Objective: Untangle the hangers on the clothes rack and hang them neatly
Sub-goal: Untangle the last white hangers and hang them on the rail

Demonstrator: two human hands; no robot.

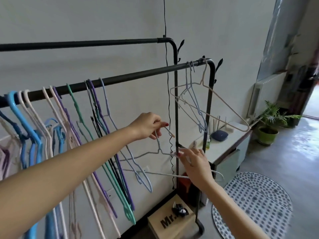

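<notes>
A black clothes rack has a front rail (134, 75) and a higher back rail (86, 43). Several hangers in blue, white, purple and green (76, 107) crowd the front rail's left half. At its right end hang a cream hanger (222, 111) and two pale blue ones (193, 99). My left hand (148, 125) pinches the hook of a pale grey-blue wire hanger (146, 153) held below the rail. My right hand (196, 163) grips that hanger's right shoulder, near the rack's upright post. Its bottom bar passes behind my right wrist.
A black cord (168, 94) hangs down past the rack. A cardboard box (170, 219) lies on the rack's base. A low white cabinet (229, 140) stands right of the rack, a patterned mat (253, 204) on the floor, a potted plant (271, 123) by the doorway.
</notes>
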